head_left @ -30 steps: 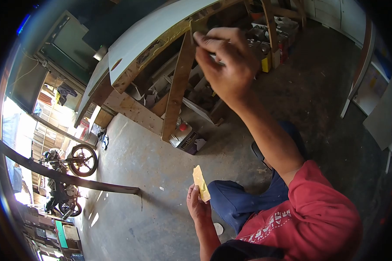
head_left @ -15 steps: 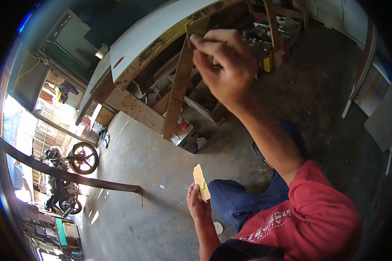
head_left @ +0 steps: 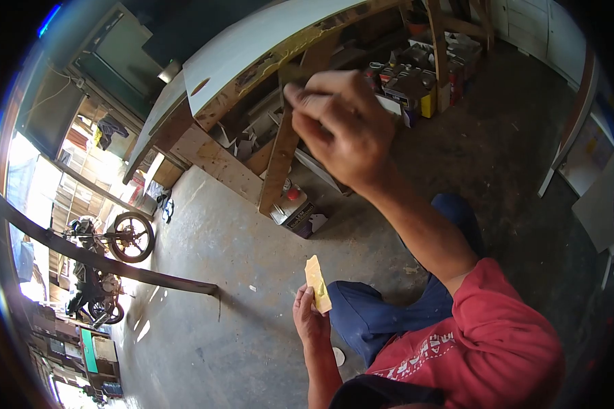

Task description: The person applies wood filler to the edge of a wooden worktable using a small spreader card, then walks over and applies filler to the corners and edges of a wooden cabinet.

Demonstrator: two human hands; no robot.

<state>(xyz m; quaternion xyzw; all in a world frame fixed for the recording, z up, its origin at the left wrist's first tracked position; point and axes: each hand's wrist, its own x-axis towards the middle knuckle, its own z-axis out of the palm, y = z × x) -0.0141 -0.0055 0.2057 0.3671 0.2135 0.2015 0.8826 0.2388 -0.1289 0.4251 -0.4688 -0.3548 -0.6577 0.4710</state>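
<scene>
In my left hand [head_left: 311,310] is a small pale wooden or card strip [head_left: 316,281] with a dab of yellow paste on it, my fingers closed around its lower end. My right hand [head_left: 348,126] is raised at the edge of a white-topped wooden workpiece [head_left: 252,58]. Its fingers pinch a thin, dark, flat scraper [head_left: 291,80], blurred and partly hidden. Yellow paste [head_left: 300,44] is smeared along the workpiece's wooden edge, close beyond the fingertips.
Under the workpiece, a slanted wooden brace [head_left: 278,163] comes down beside a metal can [head_left: 299,215] on the floor. Cans and boxes [head_left: 416,82] crowd the back. A curved dark bar [head_left: 116,273] crosses the left side, in front of a motorcycle [head_left: 99,273].
My right hand has shifted slightly left and down along the workpiece's edge with the scraper. The view has turned slightly. My left hand keeps its hold on the strip.
</scene>
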